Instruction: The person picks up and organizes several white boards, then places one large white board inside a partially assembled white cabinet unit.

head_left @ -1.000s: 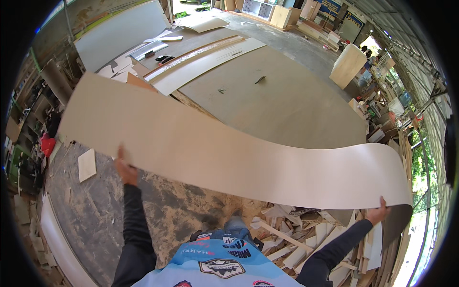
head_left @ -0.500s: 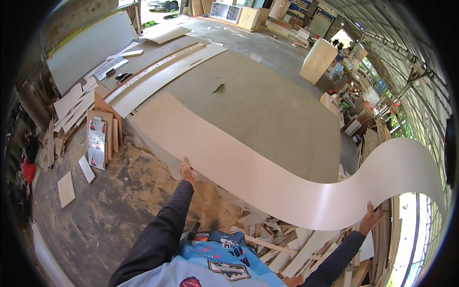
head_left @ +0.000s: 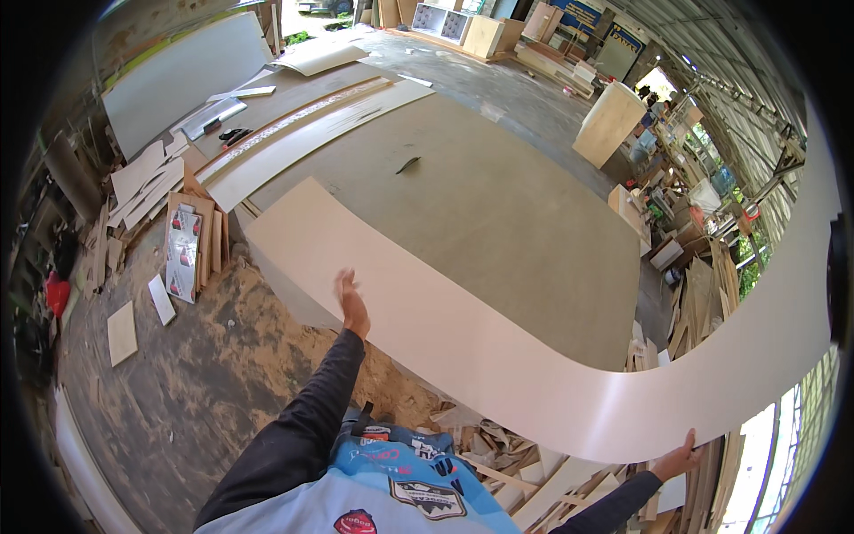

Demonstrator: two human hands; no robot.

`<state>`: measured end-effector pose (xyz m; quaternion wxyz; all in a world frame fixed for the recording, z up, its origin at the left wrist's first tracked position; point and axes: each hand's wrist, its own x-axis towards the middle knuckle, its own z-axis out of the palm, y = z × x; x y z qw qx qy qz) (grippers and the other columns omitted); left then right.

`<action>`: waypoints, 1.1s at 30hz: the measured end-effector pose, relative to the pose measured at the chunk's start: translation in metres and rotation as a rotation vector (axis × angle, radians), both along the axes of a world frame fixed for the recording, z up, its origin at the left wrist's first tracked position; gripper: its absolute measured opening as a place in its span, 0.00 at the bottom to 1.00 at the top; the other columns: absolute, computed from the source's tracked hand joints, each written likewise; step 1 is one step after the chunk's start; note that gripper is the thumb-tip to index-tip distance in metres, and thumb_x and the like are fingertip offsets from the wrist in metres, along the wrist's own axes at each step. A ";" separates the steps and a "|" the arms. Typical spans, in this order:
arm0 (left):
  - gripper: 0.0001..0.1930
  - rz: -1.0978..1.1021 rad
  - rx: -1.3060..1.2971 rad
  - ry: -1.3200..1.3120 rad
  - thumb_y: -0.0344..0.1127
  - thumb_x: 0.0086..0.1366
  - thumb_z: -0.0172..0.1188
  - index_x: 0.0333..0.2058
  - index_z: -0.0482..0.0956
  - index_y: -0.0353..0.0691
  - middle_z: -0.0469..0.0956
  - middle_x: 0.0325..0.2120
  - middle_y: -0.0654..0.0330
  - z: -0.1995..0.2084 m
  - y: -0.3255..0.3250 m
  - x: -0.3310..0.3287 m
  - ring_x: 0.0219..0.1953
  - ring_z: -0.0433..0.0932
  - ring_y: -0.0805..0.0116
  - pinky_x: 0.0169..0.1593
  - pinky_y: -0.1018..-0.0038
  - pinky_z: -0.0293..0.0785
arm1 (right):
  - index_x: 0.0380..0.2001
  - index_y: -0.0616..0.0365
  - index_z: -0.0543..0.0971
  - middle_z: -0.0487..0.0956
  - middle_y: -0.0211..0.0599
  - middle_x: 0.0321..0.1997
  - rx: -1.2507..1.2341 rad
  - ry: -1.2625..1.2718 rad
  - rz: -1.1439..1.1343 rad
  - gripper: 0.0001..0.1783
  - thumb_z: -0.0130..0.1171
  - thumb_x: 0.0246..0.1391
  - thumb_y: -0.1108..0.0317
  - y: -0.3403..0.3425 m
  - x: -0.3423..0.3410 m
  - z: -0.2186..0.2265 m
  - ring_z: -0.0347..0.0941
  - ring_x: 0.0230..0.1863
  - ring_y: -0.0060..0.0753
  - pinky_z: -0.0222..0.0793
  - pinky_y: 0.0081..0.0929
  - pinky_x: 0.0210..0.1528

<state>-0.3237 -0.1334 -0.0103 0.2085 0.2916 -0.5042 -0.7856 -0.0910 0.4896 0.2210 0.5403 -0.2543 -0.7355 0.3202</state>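
A long, thin, pale sheet of board (head_left: pixel 498 356) bends in a wide curve in front of me. Its left end lies low over the sawdust floor and its right end sweeps up high at the right rim. My left hand (head_left: pixel 351 303) lies flat against the sheet's face near its lower edge, fingers apart. Low at the right, my right hand (head_left: pixel 680 458) grips the sheet's bottom edge. Both arms wear dark sleeves.
A large grey-brown board (head_left: pixel 498 196) lies on the floor beyond the sheet, with long pale strips (head_left: pixel 311 125) behind it. Stacked offcuts (head_left: pixel 191 249) stand at the left. Wood scraps (head_left: pixel 498 463) pile at my feet. A wooden cabinet (head_left: pixel 609 120) stands at the back right.
The sheet has swung to the right; its left end has dropped toward the floor and its right end has curled upward. My left hand went from gripping the edge to lying on the face.
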 end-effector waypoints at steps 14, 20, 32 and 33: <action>0.38 -0.396 1.035 0.449 0.60 0.60 0.61 0.55 0.64 0.33 0.67 0.53 0.49 0.095 0.076 -0.006 0.56 0.68 0.53 0.59 0.51 0.67 | 0.50 0.64 0.80 0.80 0.44 0.53 0.355 -0.113 0.351 0.19 0.57 0.57 0.68 -0.049 -0.022 0.003 0.74 0.55 0.40 0.65 0.36 0.61; 0.05 -0.240 0.890 0.216 0.26 0.68 0.55 0.40 0.73 0.31 0.77 0.40 0.55 0.009 0.089 0.015 0.43 0.77 0.65 0.48 0.70 0.78 | 0.51 0.62 0.80 0.80 0.44 0.53 0.346 -0.292 0.333 0.24 0.51 0.48 0.83 -0.009 0.004 -0.052 0.73 0.58 0.41 0.63 0.35 0.63; 0.22 -0.331 0.609 -0.276 0.39 0.58 0.71 0.42 0.70 0.33 0.76 0.35 0.55 -0.060 0.117 0.079 0.32 0.77 0.63 0.32 0.65 0.74 | 0.48 0.64 0.73 0.77 0.41 0.42 0.369 -0.467 -0.124 0.21 0.55 0.57 0.58 -0.088 0.061 -0.331 0.75 0.44 0.39 0.72 0.34 0.47; 0.24 -0.355 0.585 -0.300 0.41 0.58 0.71 0.42 0.70 0.32 0.76 0.34 0.55 -0.058 0.118 0.080 0.30 0.77 0.62 0.31 0.66 0.74 | 0.43 0.61 0.76 0.78 0.36 0.38 0.156 -0.683 0.122 0.16 0.57 0.54 0.63 -0.106 0.049 -0.366 0.75 0.43 0.33 0.71 0.31 0.47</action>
